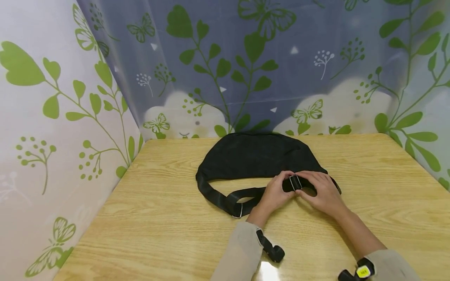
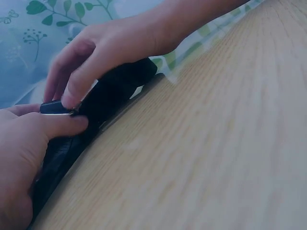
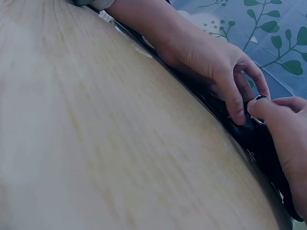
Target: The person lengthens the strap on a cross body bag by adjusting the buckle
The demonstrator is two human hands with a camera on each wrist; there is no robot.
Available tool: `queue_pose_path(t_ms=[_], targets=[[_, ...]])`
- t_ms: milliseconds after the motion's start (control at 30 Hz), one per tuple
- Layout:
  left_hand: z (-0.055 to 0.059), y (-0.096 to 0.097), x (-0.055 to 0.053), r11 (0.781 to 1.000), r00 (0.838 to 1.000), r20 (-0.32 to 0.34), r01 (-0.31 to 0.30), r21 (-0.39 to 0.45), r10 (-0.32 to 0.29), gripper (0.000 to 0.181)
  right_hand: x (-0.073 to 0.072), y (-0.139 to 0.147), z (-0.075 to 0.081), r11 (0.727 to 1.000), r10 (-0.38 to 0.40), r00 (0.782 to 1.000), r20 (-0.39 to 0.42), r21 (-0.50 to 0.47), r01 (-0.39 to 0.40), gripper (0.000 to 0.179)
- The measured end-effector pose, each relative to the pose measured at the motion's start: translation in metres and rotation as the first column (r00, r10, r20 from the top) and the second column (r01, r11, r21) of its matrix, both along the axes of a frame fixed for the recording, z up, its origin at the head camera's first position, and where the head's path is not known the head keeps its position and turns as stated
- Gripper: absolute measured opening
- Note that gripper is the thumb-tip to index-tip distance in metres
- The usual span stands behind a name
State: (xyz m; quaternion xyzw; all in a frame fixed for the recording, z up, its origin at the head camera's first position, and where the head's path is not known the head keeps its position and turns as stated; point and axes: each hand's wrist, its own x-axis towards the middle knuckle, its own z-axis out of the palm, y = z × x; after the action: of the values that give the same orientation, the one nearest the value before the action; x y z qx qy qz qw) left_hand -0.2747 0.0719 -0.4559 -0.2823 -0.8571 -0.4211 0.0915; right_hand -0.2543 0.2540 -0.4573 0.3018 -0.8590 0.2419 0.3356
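A black waist bag [image 1: 256, 156] lies on the table with its black strap [image 1: 212, 195] looped toward me. My left hand [image 1: 275, 194] pinches the strap just left of a silver strap slider [image 1: 294, 182]. On the other side, my right hand [image 1: 324, 194] pinches that slider, thumb at its near edge and fingertips at the far one. Seen from the left wrist, the left thumb [image 2: 64, 125] lies along the strap below the metal bar. From the right wrist, the right thumb [image 3: 261, 109] presses against the slider. Part of the strap is hidden behind both hands.
A second metal ring [image 1: 238, 210] sits on the strap's left loop, resting on the wooden table [image 1: 147, 234]. Patterned cloth walls [image 1: 211, 78] rise behind and beside the table, and the bag's top edge lies close to the back one. Black bands circle both wrists.
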Motion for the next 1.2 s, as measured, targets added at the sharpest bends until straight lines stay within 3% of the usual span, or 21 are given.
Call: queue_pose_path(t_ms=[200,367,567,700,767,867,1000,1100,1200], targets=[[0.0,-0.0001,-0.0004,1.0,1.0,-0.004,0.016,0.002,-0.016,0.059,-0.0016,0.0003,-0.0022,0.999,0.014,1.0,-0.004,0.047,-0.014,0.058],[0.0001,-0.0001,-0.0011,0.999,0.999,0.038,0.038,0.012,-0.039,0.068,-0.0025,0.0007,-0.0024,0.997,0.03,0.999,-0.014,0.077,-0.029,0.063],[0.001,-0.001,0.0005,0.997,0.99,0.12,0.067,0.044,-0.071,0.06,-0.0024,0.0011,-0.0019,0.996,0.032,0.999,-0.009,0.08,-0.031,0.059],[0.0011,-0.001,0.0013,0.997,0.989,0.136,0.046,0.062,-0.054,0.05,-0.0023,0.001,-0.0021,0.997,0.033,0.999,-0.015,0.069,-0.032,0.057],[0.0004,-0.0006,0.0009,0.998,0.992,0.121,0.012,0.055,-0.018,0.04,-0.0026,0.0007,-0.0024,0.998,0.033,0.999,-0.027,0.056,-0.031,0.056],[-0.0005,-0.0001,-0.0006,0.997,0.996,0.047,-0.074,0.007,0.074,0.024,-0.0029,0.0002,-0.0022,0.999,0.032,0.998,-0.047,0.029,-0.03,0.06],[-0.0002,0.0002,-0.0022,0.982,0.981,-0.052,-0.188,-0.031,0.186,0.017,-0.0026,0.0003,-0.0014,1.0,0.021,0.998,-0.056,0.008,-0.021,0.06],[-0.0002,-0.0003,-0.0026,0.978,0.976,-0.077,-0.207,-0.009,0.205,0.015,-0.0021,0.0007,-0.0008,1.0,0.019,0.998,-0.052,0.001,-0.019,0.059],[-0.0002,-0.001,-0.0034,0.984,0.979,-0.093,-0.178,0.023,0.18,0.015,-0.0023,0.0001,-0.0002,1.0,0.022,0.998,-0.053,-0.008,-0.022,0.063]])
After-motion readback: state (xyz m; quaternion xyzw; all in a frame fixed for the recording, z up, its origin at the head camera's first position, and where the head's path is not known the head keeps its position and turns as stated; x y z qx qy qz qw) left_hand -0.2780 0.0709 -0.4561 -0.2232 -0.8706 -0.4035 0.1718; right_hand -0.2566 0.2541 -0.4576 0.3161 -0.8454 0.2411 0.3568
